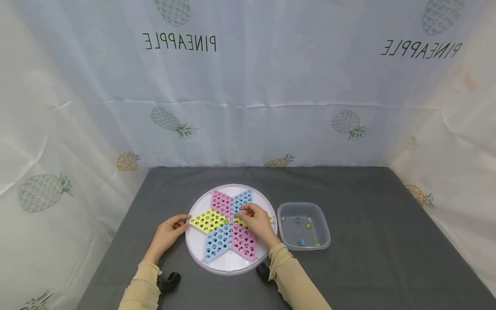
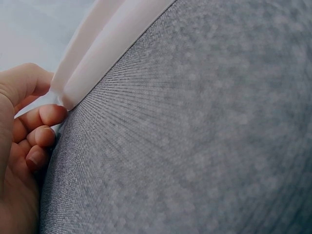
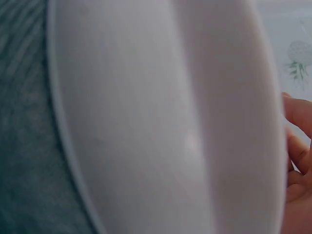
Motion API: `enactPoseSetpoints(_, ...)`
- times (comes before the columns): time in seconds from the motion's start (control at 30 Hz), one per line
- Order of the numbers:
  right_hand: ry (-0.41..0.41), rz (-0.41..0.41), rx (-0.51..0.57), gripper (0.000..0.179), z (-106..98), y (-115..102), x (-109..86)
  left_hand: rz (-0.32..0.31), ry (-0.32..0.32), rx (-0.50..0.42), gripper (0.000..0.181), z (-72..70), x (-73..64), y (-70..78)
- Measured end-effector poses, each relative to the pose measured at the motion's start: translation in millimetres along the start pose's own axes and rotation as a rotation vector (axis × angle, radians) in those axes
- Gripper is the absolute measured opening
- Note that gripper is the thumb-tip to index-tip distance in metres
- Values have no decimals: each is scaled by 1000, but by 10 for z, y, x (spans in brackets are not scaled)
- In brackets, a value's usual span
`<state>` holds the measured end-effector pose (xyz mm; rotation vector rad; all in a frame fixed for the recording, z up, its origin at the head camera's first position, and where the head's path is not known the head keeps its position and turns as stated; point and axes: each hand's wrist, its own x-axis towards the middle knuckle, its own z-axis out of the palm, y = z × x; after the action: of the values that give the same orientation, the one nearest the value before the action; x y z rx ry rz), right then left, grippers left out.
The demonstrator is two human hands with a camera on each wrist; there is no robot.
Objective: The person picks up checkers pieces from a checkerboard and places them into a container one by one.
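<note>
A round white Chinese checkers board (image 1: 228,263) with a star of pink, blue and yellow hole sections lies on the dark cloth. A green marble (image 1: 226,221) sits near its centre. My left hand (image 1: 168,234) pinches the board's left edge, thumb over the rim (image 2: 92,63) and forefinger against its side. Over the right half of the board is my right hand (image 1: 257,221), fingers bent toward the middle holes. I cannot tell whether a marble is between its fingertips. In the right wrist view the board's side (image 3: 126,117) hides most of that hand.
Right of the board stands a clear plastic box (image 1: 328,241) holding several blue and green marbles, among them a blue marble (image 1: 301,242). Dark cloth (image 1: 372,241) covers the table. A pineapple-print curtain (image 1: 248,142) hangs behind and at both sides.
</note>
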<state>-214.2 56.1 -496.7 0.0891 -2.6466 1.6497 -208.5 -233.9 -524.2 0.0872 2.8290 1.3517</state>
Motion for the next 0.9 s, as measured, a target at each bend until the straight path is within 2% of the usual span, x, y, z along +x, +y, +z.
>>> enactPoseSetpoints(0.2, -12, -10, -79, 26, -6, 10, 22, 6, 1, -4, 26, 4, 15, 28)
enactPoseSetpoints(0.5, -33, -88, -225, 23, 36, 7, 32, -1, 0, -1, 25, -1, -1, 26)
enactPoseSetpoints(0.6, -29, -79, -263, 22, 50, -3, 32, 1, 1, -1, 25, -3, 4, 27)
enactPoseSetpoints(0.9, -22, -81, -302, 18, 90, 3, 46, -3, 4, 7, 25, -2, 9, 19)
